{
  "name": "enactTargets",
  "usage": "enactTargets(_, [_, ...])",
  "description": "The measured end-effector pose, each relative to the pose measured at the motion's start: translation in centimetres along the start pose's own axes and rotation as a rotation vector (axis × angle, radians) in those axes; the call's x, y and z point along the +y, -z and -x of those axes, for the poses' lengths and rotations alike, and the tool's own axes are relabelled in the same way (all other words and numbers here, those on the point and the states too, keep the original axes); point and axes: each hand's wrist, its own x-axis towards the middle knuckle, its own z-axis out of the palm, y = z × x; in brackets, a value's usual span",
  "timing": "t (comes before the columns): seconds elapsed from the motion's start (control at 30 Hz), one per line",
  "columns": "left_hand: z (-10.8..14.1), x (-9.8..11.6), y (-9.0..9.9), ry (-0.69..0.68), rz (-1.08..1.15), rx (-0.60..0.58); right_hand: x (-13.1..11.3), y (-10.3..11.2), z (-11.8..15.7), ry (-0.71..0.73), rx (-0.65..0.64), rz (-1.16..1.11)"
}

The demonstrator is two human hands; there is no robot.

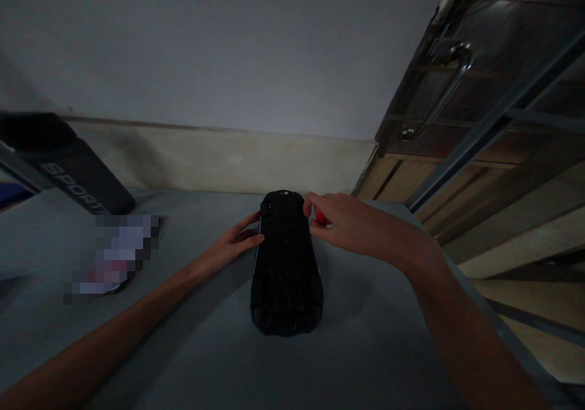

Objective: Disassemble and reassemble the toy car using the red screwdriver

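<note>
A black toy car [286,258] lies upside down on the grey table, its dark underside facing up and a blue strip showing along its left side. My left hand [240,236] grips that left side, thumb on the edge and fingers against the flank. On the opposite side, my right hand [326,218] is closed beside the wheel at the far right corner. A small red object [321,217] shows between its fingers; most of it is hidden, so its kind cannot be made out.
The table [192,355] meets a wall [228,160] at the back. At left stands a dark box [86,172] lettered "SPORT", with a blurred-out flat item [119,254] before it. A metal frame [479,136] and a door with a handle [443,96] are at right.
</note>
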Motion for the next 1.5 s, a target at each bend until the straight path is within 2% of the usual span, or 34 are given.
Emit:
enactTargets(0.3, [0.17, 0.25, -0.09, 0.005, -0.015, 0.011, 0.12, 0.19, 0.31, 0.007, -0.036, -0.030])
enactTargets(0.53, [0.17, 0.37, -0.16, 0.009, -0.026, 0.013, -0.12, 0.02, 0.14, -0.026, -0.008, 0.067])
enactTargets(0.8, [0.10, 0.18, -0.08, 0.012, -0.046, 0.054, 0.11, 0.04, 0.06, -0.011, -0.017, 0.033])
enactTargets(1.13, [0.21, 0.53, -0.12, 0.007, -0.048, 0.047, -0.30, 0.26, 0.42, -0.035, -0.009, 0.067])
enactTargets(1.37, [0.07, 0.39, -0.02, 0.024, -0.010, -0.003, -0.28, 0.25, 0.58, -0.005, -0.011, 0.021])
enactTargets(1.5, [0.08, 0.30, -0.14, -0.008, -0.017, 0.040, -0.19, 0.23, 0.38, -0.011, -0.012, 0.009])
